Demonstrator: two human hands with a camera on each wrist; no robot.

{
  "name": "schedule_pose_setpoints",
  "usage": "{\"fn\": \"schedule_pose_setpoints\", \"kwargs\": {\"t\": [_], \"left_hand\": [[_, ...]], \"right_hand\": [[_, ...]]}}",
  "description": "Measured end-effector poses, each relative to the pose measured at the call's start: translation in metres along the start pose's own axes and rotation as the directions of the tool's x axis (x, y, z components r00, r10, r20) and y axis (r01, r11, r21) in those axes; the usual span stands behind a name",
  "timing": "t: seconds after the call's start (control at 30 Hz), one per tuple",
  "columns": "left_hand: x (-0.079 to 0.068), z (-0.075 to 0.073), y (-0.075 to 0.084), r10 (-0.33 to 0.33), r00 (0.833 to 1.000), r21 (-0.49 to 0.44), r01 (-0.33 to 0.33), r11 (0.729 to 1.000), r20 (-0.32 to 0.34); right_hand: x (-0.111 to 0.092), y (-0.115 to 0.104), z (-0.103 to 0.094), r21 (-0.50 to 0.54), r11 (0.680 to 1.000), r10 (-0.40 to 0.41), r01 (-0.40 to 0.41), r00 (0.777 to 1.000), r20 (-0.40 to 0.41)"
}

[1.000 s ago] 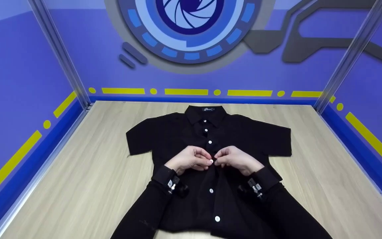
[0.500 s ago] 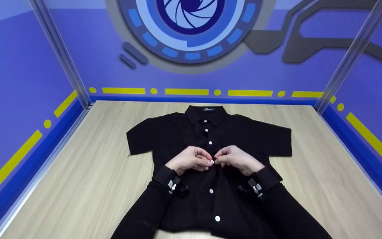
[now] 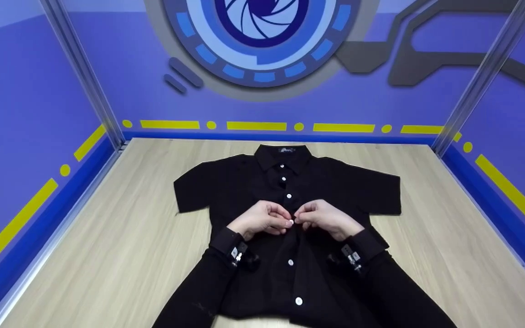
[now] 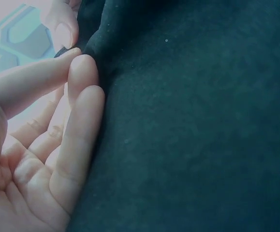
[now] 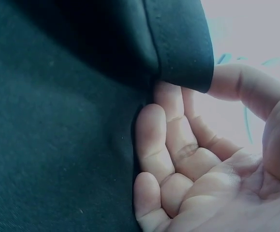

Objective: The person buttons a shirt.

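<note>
A black short-sleeved shirt (image 3: 235, 187) lies front up on the table, collar at the far side, white buttons down its front. Over its middle, my left hand (image 3: 260, 219) pinches the shirt's front opening between thumb and fingers. A white button (image 3: 291, 222) shows right at that thumb tip. Facing it, my right hand (image 3: 326, 219) pinches the opposite side of the opening. In the right wrist view, the stitched placket (image 5: 183, 48) lifts in a fold, its edge between thumb and fingers. Dark cloth partly hides the fingertips there.
The pale wooden table (image 3: 121, 228) shows bare wood on both sides of the shirt. Blue printed walls (image 3: 262, 107) with metal corner posts (image 3: 82, 68) enclose its back and sides. Two lower buttons, one of them a white button (image 3: 299, 301), lie between my forearms.
</note>
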State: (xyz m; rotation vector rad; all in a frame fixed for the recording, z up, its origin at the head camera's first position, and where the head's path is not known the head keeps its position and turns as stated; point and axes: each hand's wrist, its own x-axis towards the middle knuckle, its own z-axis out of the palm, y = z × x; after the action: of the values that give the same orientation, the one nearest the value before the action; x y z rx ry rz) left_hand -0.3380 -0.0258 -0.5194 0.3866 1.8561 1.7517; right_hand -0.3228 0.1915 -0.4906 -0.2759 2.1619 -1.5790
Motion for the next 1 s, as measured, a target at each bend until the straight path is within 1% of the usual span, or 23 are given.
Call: {"fn": "schedule_pose_setpoints", "kwargs": {"t": [0.13,0.33,0.73,0.83,1.0], "left_hand": [[0.001,0.000,0.000,0.000,1.000,0.003,0.000,1.000,0.000],[0.001,0.000,-0.001,-0.001,1.000,0.007,0.001,1.000,0.001],[0.000,0.000,0.001,0.005,1.000,0.007,-0.005,1.000,0.015],[0.000,-0.001,0.001,0.009,1.000,0.007,-0.009,1.000,0.021],[-0.001,-0.001,0.000,0.016,0.999,-0.010,-0.016,1.000,0.030]], "right_hand": [[0.000,0.000,-0.001,0.002,1.000,0.007,-0.007,1.000,0.010],[0.000,0.001,-0.002,-0.038,0.999,-0.021,0.022,0.999,0.031],[0.000,0.000,0.001,-0.099,0.994,-0.049,0.050,0.999,0.012],[-0.003,-0.005,0.002,-0.118,0.992,-0.047,0.048,0.999,0.016],[-0.015,-0.021,0.006,-0.152,0.987,-0.055,0.058,0.998,0.025]]}}
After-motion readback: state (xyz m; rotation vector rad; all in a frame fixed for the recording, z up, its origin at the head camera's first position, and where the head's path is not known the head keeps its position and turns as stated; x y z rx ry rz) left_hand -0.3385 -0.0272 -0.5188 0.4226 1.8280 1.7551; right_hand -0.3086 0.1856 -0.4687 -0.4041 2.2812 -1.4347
